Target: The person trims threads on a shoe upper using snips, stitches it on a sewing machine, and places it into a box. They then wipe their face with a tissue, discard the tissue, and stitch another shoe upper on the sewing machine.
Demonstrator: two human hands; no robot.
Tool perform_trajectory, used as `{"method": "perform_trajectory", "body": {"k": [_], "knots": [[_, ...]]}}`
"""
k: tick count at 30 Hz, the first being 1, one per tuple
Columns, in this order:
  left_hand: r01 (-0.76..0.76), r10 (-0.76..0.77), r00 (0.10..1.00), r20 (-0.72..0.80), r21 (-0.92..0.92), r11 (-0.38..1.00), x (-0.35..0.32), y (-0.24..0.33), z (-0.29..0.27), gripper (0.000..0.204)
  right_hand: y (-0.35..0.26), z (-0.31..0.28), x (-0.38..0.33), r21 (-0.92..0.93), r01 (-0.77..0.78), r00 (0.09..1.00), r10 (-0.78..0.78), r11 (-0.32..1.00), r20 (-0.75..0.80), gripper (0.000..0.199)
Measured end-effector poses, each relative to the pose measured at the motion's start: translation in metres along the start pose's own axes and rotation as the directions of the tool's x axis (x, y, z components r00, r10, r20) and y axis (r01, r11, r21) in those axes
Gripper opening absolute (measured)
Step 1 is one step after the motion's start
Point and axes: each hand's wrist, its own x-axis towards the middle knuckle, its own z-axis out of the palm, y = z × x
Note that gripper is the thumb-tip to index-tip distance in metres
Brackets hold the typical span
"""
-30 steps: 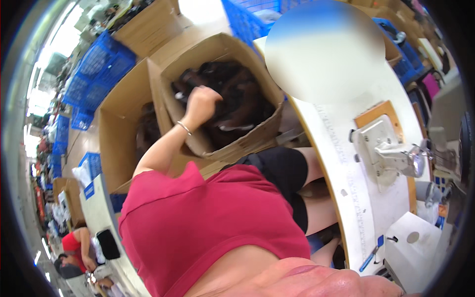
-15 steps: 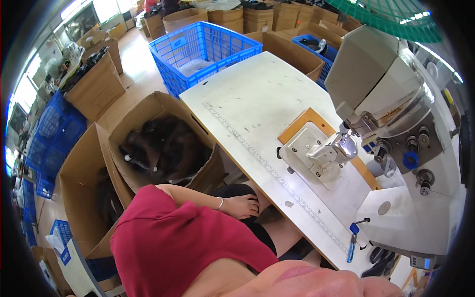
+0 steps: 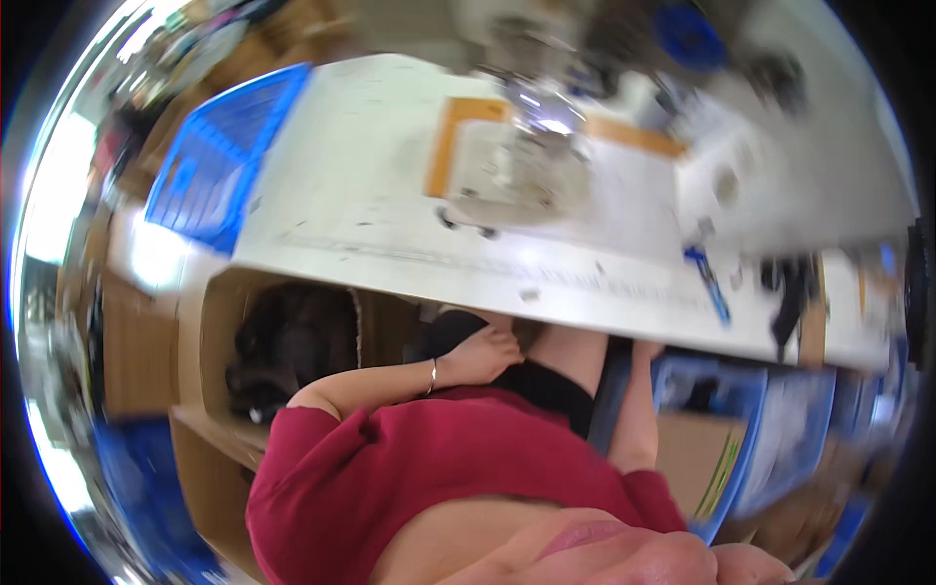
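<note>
Black fabric [image 3: 458, 331] bunched under the left hand [image 3: 483, 356], at the table [image 3: 370, 205] edge.

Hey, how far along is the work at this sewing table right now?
Done: no finished piece shows on the white table by the sewing machine. In hand: the left hand rests on the lap at the table edge, grip too blurred to tell; the right hand is hidden under the table. Left: dark pieces lie in the cardboard box.
</note>
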Motion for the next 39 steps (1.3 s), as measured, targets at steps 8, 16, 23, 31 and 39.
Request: {"method": "perform_trajectory", "body": {"k": [8, 16, 23, 31, 39], "knots": [[0.576, 0.166, 0.796, 0.582, -0.643, -0.504, 0.126, 0.077, 0.042, 0.07, 0.078, -0.254, -0.088, 0.833, -0.414, 0.627, 0.549, -0.367, 0.553, 0.012], [0.367, 0.424, 0.851, 0.309, -0.928, -0.06, 0.141, 0.139, -0.048, 0.1, 0.096, -0.315, -0.108, 0.739, -0.389, 0.61, 0.448, -0.549, 0.654, 0.013], [-0.161, 0.238, 0.971, -0.031, -0.819, 0.551, 0.125, 0.128, -0.071, 0.074, 0.079, -0.314, -0.073, 0.629, -0.336, 0.674, 0.288, -0.701, 0.68, 0.021], [-0.064, -0.282, 0.953, -0.11, -0.984, 0.166, 0.138, 0.099, -0.079, 0.025, 0.072, -0.311, -0.065, 0.7, -0.379, 0.701, 0.306, -0.605, 0.644, 0.022], [-0.146, 0.144, 0.985, -0.095, -0.904, 0.402, 0.126, 0.103, -0.102, 0.074, 0.06, -0.332, -0.053, 0.508, -0.272, 0.689, 0.203, -0.818, 0.696, 0.02]]}}
